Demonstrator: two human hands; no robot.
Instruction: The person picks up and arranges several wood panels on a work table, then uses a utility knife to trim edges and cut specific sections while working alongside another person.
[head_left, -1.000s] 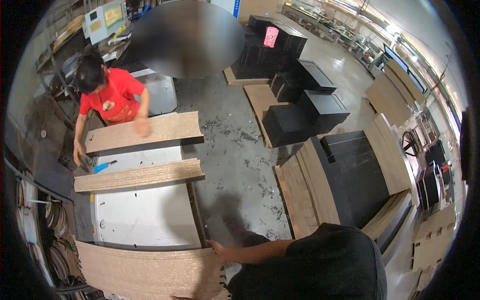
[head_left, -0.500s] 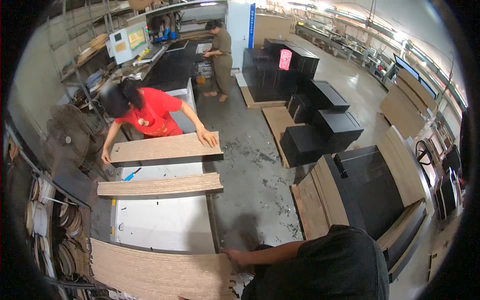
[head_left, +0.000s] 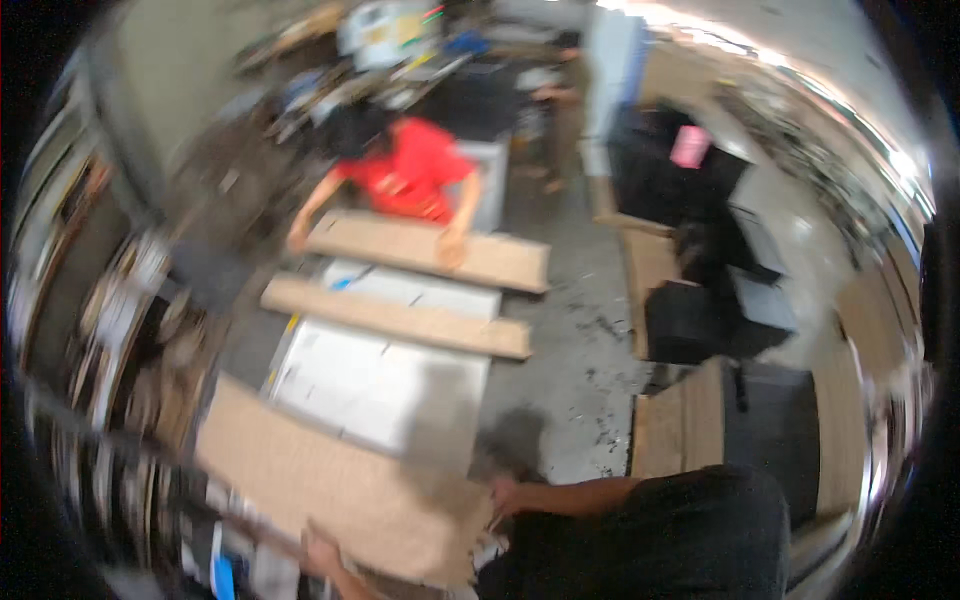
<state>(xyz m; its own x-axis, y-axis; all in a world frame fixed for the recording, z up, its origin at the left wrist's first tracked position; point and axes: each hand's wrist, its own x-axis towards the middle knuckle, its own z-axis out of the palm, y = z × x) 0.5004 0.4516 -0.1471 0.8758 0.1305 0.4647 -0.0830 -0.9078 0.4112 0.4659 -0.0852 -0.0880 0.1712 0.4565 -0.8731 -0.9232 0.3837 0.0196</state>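
A wide wood-coloured board stack is set across the near end of a white table. Its near edge is touched by the left hand and its right end by the right hand; whether the fingers are closed around it cannot be told through the blur. Farther along the table, a narrow board stack is laid crosswise, with a blue tool seen just beyond it. The far board stack is touched by both hands of a co-worker in a red shirt. To the right, black panels are piled.
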